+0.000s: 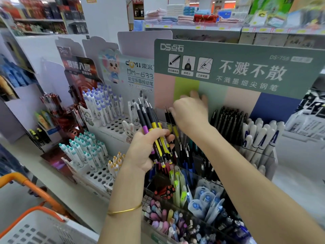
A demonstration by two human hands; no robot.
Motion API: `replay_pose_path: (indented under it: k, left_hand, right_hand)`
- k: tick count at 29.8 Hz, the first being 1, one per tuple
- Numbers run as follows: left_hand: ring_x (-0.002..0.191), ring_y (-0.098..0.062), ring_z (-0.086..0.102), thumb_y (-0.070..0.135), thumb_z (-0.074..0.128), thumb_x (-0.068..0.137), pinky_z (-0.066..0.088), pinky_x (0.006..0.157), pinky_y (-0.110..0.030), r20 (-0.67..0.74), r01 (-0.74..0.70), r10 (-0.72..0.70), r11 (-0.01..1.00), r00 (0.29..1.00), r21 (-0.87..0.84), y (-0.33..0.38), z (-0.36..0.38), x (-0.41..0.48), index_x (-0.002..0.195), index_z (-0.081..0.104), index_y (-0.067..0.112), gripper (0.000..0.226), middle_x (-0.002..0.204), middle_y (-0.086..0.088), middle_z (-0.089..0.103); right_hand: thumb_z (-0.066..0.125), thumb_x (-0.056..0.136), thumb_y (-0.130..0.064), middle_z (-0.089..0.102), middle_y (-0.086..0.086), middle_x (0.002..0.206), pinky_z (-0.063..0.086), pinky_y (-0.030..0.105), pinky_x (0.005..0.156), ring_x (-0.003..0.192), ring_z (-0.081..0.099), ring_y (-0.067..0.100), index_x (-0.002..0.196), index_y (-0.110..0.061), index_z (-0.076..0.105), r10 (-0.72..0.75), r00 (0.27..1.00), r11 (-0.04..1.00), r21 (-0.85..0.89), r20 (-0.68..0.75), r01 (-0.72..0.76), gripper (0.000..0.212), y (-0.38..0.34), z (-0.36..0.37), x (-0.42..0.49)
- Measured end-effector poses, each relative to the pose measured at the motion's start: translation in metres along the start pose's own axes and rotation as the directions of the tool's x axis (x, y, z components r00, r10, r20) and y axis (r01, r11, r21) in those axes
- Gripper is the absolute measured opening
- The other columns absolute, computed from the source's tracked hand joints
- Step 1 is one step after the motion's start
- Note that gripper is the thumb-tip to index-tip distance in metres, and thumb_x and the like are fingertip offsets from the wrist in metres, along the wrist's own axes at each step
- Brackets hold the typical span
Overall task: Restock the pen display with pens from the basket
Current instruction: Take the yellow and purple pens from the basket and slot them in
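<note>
My left hand (147, 147) grips a bundle of pens (151, 125) with black tops and yellow or purple barrels, tips down, in front of the pen display (228, 71). My right hand (190, 111) reaches into the display's back-left compartment and pinches two black and yellow pens (169, 117) standing there. The hand is blurred. Black pens (228, 124) fill the compartment to its right. A corner of the white basket (35, 228) with orange handles shows at the bottom left.
White pens (260, 136) stand at the display's right end. Clear front bins hold blue pens (207, 203), highlighters (177, 184) and pastel erasers (163, 221). To the left are white perforated pen racks (98, 173) and cardboard displays. Stocked shelves run behind.
</note>
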State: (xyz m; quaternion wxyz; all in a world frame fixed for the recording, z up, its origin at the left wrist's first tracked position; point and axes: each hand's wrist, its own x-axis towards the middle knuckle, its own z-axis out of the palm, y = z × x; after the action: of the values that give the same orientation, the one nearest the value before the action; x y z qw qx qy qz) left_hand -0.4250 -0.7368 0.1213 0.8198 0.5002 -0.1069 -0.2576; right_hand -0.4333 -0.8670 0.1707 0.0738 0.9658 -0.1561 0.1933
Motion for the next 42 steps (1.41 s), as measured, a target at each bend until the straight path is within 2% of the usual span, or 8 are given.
replay_pose_path:
  k: [3, 7, 14, 20, 25, 31, 36, 42]
  left_hand:
    - [0.067, -0.021, 0.068, -0.004, 0.06, 0.087, 0.059, 0.062, -0.036, 0.043, -0.002, 0.002, 1.0, 0.999, -0.015, 0.001, 0.001, -0.001, 0.091, 0.058, 0.006, 0.011, 0.07, -0.008, 0.067]
    - [0.064, -0.021, 0.064, -0.006, 0.059, 0.085, 0.057, 0.061, -0.035, 0.137, -0.029, 0.033, 0.999, 0.99, -0.031, 0.002, 0.008, -0.002, 0.093, 0.059, 0.001, 0.011, 0.072, -0.011, 0.064]
    - [0.068, -0.021, 0.07, 0.008, 0.065, 0.068, 0.059, 0.063, -0.035, 0.184, 0.013, 0.0, 0.998, 0.983, -0.068, 0.001, 0.008, -0.007, 0.087, 0.065, 0.002, 0.019, 0.075, -0.01, 0.069]
    - [0.067, -0.022, 0.071, 0.0, 0.053, 0.091, 0.058, 0.057, -0.032, 0.114, 0.098, -0.08, 0.981, 0.99, -0.17, -0.002, 0.003, -0.006, 0.091, 0.059, 0.005, 0.008, 0.078, -0.011, 0.071]
    - [0.056, -0.014, 0.064, 0.003, 0.055, 0.092, 0.056, 0.052, -0.029, 0.07, 0.064, -0.055, 0.99, 0.996, -0.129, -0.003, 0.001, -0.004, 0.093, 0.058, 0.007, 0.005, 0.071, -0.005, 0.066]
    - [0.062, -0.014, 0.065, 0.009, 0.062, 0.086, 0.056, 0.057, -0.03, 0.08, 0.047, -0.04, 0.995, 0.996, -0.084, -0.002, 0.003, -0.005, 0.099, 0.06, 0.008, 0.014, 0.074, -0.003, 0.065]
    - [0.063, -0.014, 0.064, 0.013, 0.065, 0.072, 0.056, 0.06, -0.029, 0.146, 0.029, -0.016, 0.995, 0.989, -0.091, 0.0, 0.003, -0.007, 0.102, 0.058, 0.009, 0.031, 0.075, -0.002, 0.062]
    - [0.062, -0.015, 0.062, 0.011, 0.063, 0.074, 0.055, 0.057, -0.03, 0.218, 0.0, 0.014, 0.998, 0.976, -0.063, 0.001, 0.004, -0.005, 0.094, 0.061, 0.007, 0.02, 0.073, -0.005, 0.062]
  right_hand:
    - [0.044, 0.1, -0.032, 0.064, 0.005, 0.103, 0.035, 0.039, 0.089, 0.11, 0.043, 0.031, 0.092, -0.012, 0.069, 0.05, 0.993, 0.973, 0.229, -0.112, -0.023, 0.033, 0.008, -0.012, -0.001]
    - [0.048, 0.097, -0.039, 0.056, 0.0, 0.06, 0.042, 0.039, 0.082, 0.082, 0.046, 0.025, 0.052, -0.016, 0.048, -0.078, 0.996, 0.903, 0.42, -0.042, 0.089, 0.051, 0.001, -0.02, -0.007]
    - [0.055, 0.095, -0.025, 0.069, 0.018, 0.087, 0.051, 0.042, 0.075, 0.081, 0.063, 0.03, 0.089, 0.004, 0.068, -0.18, 0.982, 0.753, 0.651, 0.059, 0.099, 0.033, 0.003, -0.023, -0.01]
    - [0.055, 0.093, -0.021, 0.069, 0.015, 0.082, 0.048, 0.035, 0.074, 0.075, 0.062, 0.025, 0.083, 0.002, 0.068, 0.208, 0.968, 0.631, 0.775, -0.137, -0.026, 0.029, 0.015, -0.035, 0.004]
    - [0.053, 0.093, -0.026, 0.061, 0.0, 0.081, 0.044, 0.032, 0.068, 0.078, 0.057, 0.021, 0.089, -0.009, 0.061, 0.334, 0.903, 0.751, 0.655, -0.269, -0.082, 0.019, 0.019, -0.026, 0.002]
    - [0.057, 0.089, -0.036, 0.059, 0.005, 0.095, 0.037, 0.036, 0.08, 0.104, 0.048, 0.031, 0.09, -0.016, 0.07, 0.096, 0.985, 0.967, 0.248, -0.145, -0.058, 0.025, 0.01, -0.001, -0.002]
    - [0.057, 0.09, -0.04, 0.058, 0.004, 0.108, 0.032, 0.039, 0.088, 0.114, 0.038, 0.03, 0.097, -0.016, 0.072, 0.012, 0.998, 1.0, -0.022, -0.056, -0.013, 0.029, 0.009, 0.0, -0.006]
    - [0.057, 0.092, -0.037, 0.07, 0.006, 0.082, 0.048, 0.038, 0.08, 0.088, 0.059, 0.024, 0.081, -0.008, 0.075, -0.085, 0.994, 0.803, 0.586, -0.067, 0.108, 0.036, 0.003, -0.022, -0.015]
